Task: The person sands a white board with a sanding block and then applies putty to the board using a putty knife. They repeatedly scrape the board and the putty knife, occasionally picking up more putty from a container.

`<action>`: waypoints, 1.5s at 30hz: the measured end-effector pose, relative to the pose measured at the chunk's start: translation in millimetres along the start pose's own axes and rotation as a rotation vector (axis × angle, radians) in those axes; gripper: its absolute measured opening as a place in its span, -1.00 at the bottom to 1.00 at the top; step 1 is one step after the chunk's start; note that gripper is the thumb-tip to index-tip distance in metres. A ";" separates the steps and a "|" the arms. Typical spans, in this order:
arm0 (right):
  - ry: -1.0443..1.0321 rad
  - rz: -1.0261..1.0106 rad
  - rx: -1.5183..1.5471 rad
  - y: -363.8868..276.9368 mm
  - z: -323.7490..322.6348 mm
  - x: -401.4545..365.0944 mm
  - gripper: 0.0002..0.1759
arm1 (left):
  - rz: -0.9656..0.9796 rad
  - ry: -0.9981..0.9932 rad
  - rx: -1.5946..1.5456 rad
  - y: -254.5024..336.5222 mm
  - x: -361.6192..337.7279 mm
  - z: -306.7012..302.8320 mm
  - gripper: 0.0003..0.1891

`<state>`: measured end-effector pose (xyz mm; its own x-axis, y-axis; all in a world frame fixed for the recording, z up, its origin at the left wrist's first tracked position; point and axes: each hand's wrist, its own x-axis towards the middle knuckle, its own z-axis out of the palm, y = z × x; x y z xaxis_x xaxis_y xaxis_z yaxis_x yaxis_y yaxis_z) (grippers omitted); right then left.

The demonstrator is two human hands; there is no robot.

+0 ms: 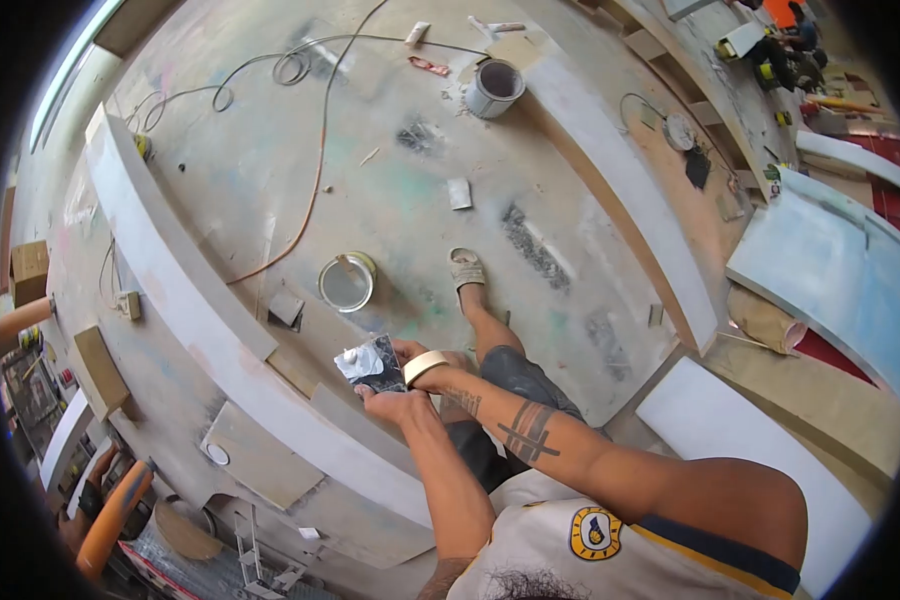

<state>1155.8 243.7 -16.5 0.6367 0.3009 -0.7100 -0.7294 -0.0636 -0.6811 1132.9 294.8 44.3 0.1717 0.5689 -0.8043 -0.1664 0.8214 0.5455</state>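
Paste, white and thick, lies on a dark flat plate [395, 368] that the person holds before the body, beside a long white curved panel [185, 285]. The left hand [390, 402] grasps the plate's lower edge from beneath; the right hand [408, 349] meets its far right edge with bent fingers, mostly hidden, so I cannot tell whether they pinch the plate or something else. A beige roll of tape [420, 362] rings the right wrist.

Just ahead, an open can [372, 276] stands on the floor [390, 200], something brownish across its rim. Near it, a small grey sheet [286, 308] lies beside the panel. An orange-brown hose [319, 170] runs over the floor to the panel's side, crossing where one would step; a thin dark cable [420, 40] loops farther off.

A second can [480, 102] stands at the far end of another long panel [625, 185], right of the sandalled foot [464, 268]. Pale blue panels [820, 250] crowd the right, and people work far off at top right.

On the shirt [560, 515] sits a round yellow-and-navy badge [595, 533]; its ring of lettering is too small to read, as are the tattooed lines near the right wrist.
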 end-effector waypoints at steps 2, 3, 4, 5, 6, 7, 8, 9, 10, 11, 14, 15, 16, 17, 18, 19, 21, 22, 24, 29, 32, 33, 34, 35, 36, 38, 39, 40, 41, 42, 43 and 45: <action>0.013 0.005 0.034 -6.7 -18.4 0.0 -0.58 | 0.000 -0.054 0.015 -18.9 -1.2 1.3 -0.46; 0.013 0.012 0.046 -11.1 -28.1 2.8 -0.58 | 0.015 -0.190 0.048 -24.7 -24.1 16.5 -0.47; 0.009 0.018 0.052 -14.5 -35.6 6.7 -0.58 | 0.016 -0.177 0.049 -31.9 -41.2 32.7 -0.47; 0.001 0.032 0.068 -16.2 -39.0 8.1 -0.58 | 0.011 -0.204 0.147 -37.8 -55.2 46.8 -0.45; -0.004 0.042 0.085 -16.8 -44.3 12.7 -0.58 | 0.007 -0.232 0.251 -43.9 -60.1 56.9 -0.43; -0.007 0.048 0.097 -19.7 -49.7 17.5 -0.58 | 0.067 -0.170 0.275 -52.0 -53.5 64.6 -0.42; -0.015 0.050 0.109 -25.2 -54.7 22.9 -0.58 | 0.077 -0.165 0.280 -52.3 -50.6 77.3 -0.42; -0.024 0.052 0.118 -31.3 -61.5 27.1 -0.58 | 0.081 -0.098 0.235 -55.7 -45.2 93.8 -0.43; -0.034 0.056 0.127 -36.4 -69.0 30.9 -0.59 | 0.080 -0.030 0.193 -59.9 -42.2 107.5 -0.43; -0.040 0.058 0.133 -45.1 -78.2 33.7 -0.59 | 0.076 -0.025 0.209 -64.8 -33.1 110.7 -0.43; -0.041 0.065 0.166 -66.2 -118.7 48.4 -0.59 | 0.045 0.014 0.213 -99.8 -23.8 123.5 -0.45; -0.045 0.073 0.169 -71.1 -134.6 51.3 -0.59 | 0.081 0.066 0.210 -121.4 -29.7 136.5 -0.45; -0.051 0.077 0.178 -79.1 -151.1 52.4 -0.59 | 0.124 0.116 0.199 -140.2 -39.8 154.8 -0.44; -0.061 0.079 0.181 -87.1 -166.2 52.5 -0.59 | 0.084 0.074 0.231 -152.8 -53.8 168.0 -0.45; -0.070 0.088 0.192 -92.4 -181.3 53.4 -0.59 | 0.094 0.082 0.221 -169.6 -63.8 180.7 -0.45; -0.088 0.101 0.206 -103.3 -194.8 47.4 -0.59 | 0.113 -0.028 0.294 -187.1 -72.9 191.3 -0.48; -0.105 0.131 0.258 -126.4 -219.9 50.8 -0.60 | 0.140 -0.120 0.389 -202.8 -86.1 213.6 -0.51; -0.107 0.134 0.287 -138.0 -233.4 49.0 -0.60 | 0.122 -0.079 0.329 -209.3 -89.6 231.8 -0.53; -0.097 0.111 0.341 -150.9 -251.5 67.6 -0.60 | 0.105 -0.057 0.277 -221.2 -93.0 259.5 -0.55; -0.053 0.076 0.441 -194.0 -291.7 106.6 -0.60 | 0.174 0.056 0.349 -252.3 -97.8 314.5 -0.52; -0.047 0.069 0.500 -205.2 -310.6 110.2 -0.60 | 0.199 0.008 0.373 -268.5 -79.9 308.2 -0.51; -0.044 0.067 0.518 -206.8 -315.2 111.9 -0.60 | 0.182 -0.048 0.385 -271.3 -83.3 306.8 -0.51; -0.044 0.070 0.541 -206.1 -319.3 109.0 -0.60 | 0.165 -0.103 0.398 -272.0 -86.7 304.2 -0.51; -0.038 0.074 0.564 -202.4 -324.9 101.5 -0.61 | 0.158 -0.132 0.410 -274.4 -92.7 297.9 -0.52; -0.040 0.077 0.585 -202.1 -331.0 98.8 -0.61 | 0.164 -0.136 0.418 -278.7 -95.5 290.5 -0.52; -0.039 0.088 0.618 -202.6 -338.8 94.6 -0.61 | 0.148 -0.301 0.579 -282.8 -88.8 271.1 -0.52; -0.046 0.093 0.638 -202.0 -340.8 95.3 -0.61 | 0.190 -0.421 0.657 -280.4 -90.1 271.0 -0.49; -0.050 0.099 0.650 -201.5 -343.5 96.2 -0.61 | 0.194 -0.426 0.672 -279.0 -90.4 272.4 -0.49; -0.052 0.102 0.666 -201.4 -346.1 96.5 -0.61 | 0.173 -0.458 0.696 -280.7 -89.7 275.8 -0.50; -0.057 0.104 0.677 -203.1 -349.4 97.3 -0.61 | 0.148 -0.488 0.719 -285.5 -90.4 280.5 -0.50; -0.062 0.107 0.688 -204.6 -351.5 97.7 -0.61 | 0.245 -0.472 0.704 -294.9 -91.5 284.7 -0.48; -0.064 0.112 0.696 -207.9 -356.4 97.7 -0.61 | 0.324 -0.381 0.760 -305.3 -88.0 295.4 -0.47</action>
<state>1458.8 -52.7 -8.1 0.5480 0.3850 -0.7426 -0.7940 0.5188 -0.3168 1455.4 5.8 18.2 0.5599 0.6401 -0.5261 0.3999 0.3474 0.8482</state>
